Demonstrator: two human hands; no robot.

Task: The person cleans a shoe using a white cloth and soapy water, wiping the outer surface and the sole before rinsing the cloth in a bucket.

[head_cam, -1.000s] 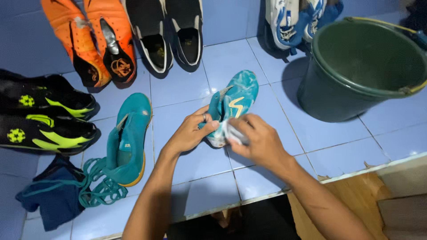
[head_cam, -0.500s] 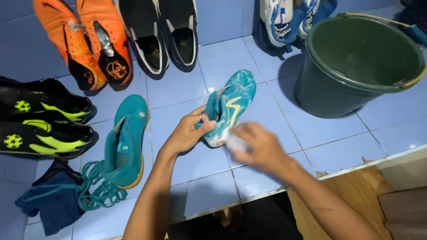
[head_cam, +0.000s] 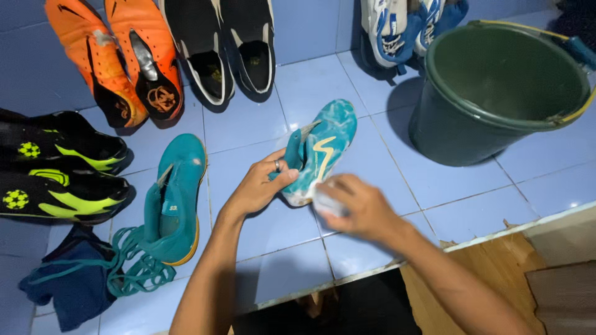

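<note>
While the left hand (head_cam: pixel 257 186) grips a light, flexible teal football boot (head_cam: pixel 320 149) at its collar (the firmest hold), the right hand (head_cam: pixel 357 208) clasps a small white cloth (head_cam: pixel 324 201) against its side.

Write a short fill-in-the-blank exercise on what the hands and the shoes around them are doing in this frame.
1. The left hand grips a ___-coloured shoe.
2. The right hand presses a small ___ cloth against that shoe.
3. The green bucket stands to the person's ___.
4. The matching shoe lies on the blue ___ floor.

Missing words: teal; white; right; tiled
</note>
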